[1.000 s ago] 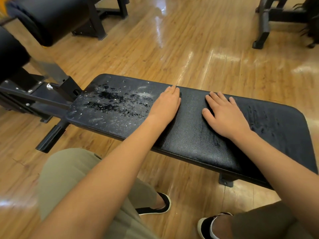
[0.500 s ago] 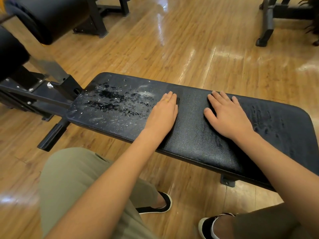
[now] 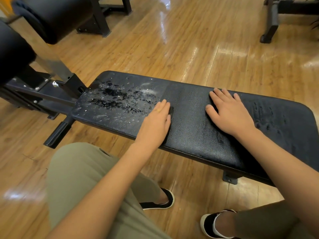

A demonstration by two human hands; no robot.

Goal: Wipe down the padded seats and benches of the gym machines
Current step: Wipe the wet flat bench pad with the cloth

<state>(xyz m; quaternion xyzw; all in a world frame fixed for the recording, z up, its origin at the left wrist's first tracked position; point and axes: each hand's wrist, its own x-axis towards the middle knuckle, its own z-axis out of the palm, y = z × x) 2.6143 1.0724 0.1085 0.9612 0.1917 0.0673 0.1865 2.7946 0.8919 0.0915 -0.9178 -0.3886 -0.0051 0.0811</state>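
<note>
Pad point(image 3: 189, 121) looks clean in the middle; droplets point(image 3: 117, 99) cover the left end, streaks point(image 3: 269, 121) on the right. Left hand point(image 3: 155, 121) and right hand point(image 3: 229, 114) lie flat, apart.

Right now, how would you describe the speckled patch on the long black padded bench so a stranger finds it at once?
Find the long black padded bench on the glossy wooden floor. Go to its end beside the black metal frame, past the left hand. The speckled patch there alone has whitish flecks among dark blotches.
</note>
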